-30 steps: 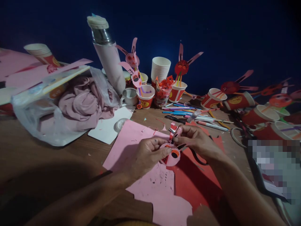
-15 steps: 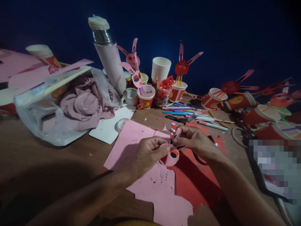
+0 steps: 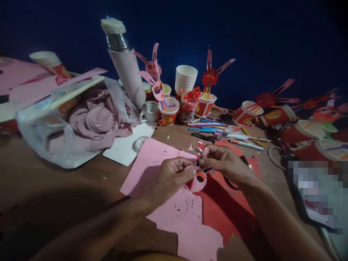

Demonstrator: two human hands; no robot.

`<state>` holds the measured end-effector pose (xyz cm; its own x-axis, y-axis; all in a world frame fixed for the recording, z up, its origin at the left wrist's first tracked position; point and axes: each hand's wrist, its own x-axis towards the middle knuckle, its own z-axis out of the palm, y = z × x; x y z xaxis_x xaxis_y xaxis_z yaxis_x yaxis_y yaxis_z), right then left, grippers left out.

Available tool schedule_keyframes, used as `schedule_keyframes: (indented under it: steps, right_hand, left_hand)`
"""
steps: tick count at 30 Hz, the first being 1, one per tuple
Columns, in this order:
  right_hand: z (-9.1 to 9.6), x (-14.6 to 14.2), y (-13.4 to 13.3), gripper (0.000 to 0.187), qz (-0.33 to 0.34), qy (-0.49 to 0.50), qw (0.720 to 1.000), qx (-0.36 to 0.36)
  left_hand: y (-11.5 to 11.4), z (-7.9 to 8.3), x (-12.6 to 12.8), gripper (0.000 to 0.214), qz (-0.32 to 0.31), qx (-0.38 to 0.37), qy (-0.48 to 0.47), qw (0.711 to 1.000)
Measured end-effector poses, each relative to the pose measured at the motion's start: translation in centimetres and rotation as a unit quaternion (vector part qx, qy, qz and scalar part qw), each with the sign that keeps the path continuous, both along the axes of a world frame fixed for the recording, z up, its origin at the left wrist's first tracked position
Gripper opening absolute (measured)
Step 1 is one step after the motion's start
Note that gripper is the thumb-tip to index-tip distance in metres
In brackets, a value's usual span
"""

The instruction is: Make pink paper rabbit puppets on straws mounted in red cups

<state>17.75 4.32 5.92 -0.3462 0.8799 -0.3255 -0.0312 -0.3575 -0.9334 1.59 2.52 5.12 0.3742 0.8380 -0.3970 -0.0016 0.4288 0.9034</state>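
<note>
Dark blue wall (image 3: 174, 32), backing a wood-grain table (image 3: 108, 177). Landmark: one pink sheet (image 3: 145, 156), flat, near side cut irregularly. Red paper (image 3: 227, 206): beside the sheet, to its right. Pens (image 3: 220, 130): beyond the sheet, rightward, loosely bunched, probably so placed for easy reach. Rabbit figure (image 3: 158, 90): beyond the sheet, standing in a paper cup (image 3: 169, 117), which seems to serve as its holder. Flask (image 3: 125, 69): beyond the sheet, leftward.

Item in hand: one pink paper face (image 3: 198, 185), over the sheet's right edge; contact with the paper below cannot be told. Left hand (image 3: 172, 175): thumb and fingers pinching the face, apparently to steady it. Right hand (image 3: 225, 159): fingertips pinching a dark-centred ear strip (image 3: 204, 153), presumably for fine control of thin stock.

Orientation: marked side up; roundish, no clear long axis. Pinched ear slants away from the person and rightward.
</note>
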Motion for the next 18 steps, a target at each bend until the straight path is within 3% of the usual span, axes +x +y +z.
schedule_keyframes:
  steps: [10, 13, 18]
  right_hand:
    - [-0.2, 0.0, -0.1, 0.019, 0.002, -0.021, 0.999, 0.036]
    - [-0.5, 0.1, 0.0, 0.031, -0.046, -0.032, 0.996, 0.064]
    - [-1.1, 0.2, 0.0, 0.046, -0.092, 0.014, 0.995, 0.034]
  left_hand:
    - [0.0, -0.3, 0.0, 0.01, 0.015, 0.003, 0.02, 1.0]
    - [0.1, -0.2, 0.0, 0.013, 0.031, -0.003, 0.017, 0.999]
    - [0.4, 0.0, 0.0, 0.014, 0.084, 0.018, -0.002, 0.996]
